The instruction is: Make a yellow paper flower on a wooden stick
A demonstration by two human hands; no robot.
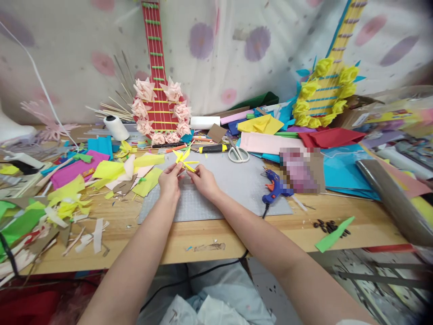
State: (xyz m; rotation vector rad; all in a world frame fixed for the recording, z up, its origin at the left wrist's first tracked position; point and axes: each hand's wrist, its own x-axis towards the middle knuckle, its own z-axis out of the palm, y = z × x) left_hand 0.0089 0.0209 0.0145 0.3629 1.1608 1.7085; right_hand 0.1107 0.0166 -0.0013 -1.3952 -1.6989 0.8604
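Note:
Over the grey cutting mat (209,203), my left hand (170,181) pinches a small yellow paper flower (182,156) with pointed petals. My right hand (204,180) has its fingertips closed at the flower's right side, on a yellow petal. Behind my hands, a utility knife (214,148) with a black and yellow handle lies across the mat's far edge. Just right of it are scissors (238,154) with pale handles. A blue glue gun (273,187) with an orange trigger rests on the mat's right side, its cord running off the front edge.
Yellow paper scraps (108,169) and other cuttings cover the left side. Against the back stand a red paper guitar (161,108) with pink flowers and a yellow one (323,97). Blue paper sheets (345,174), a long wrapped roll (389,194) and dark seeds (329,225) lie to the right.

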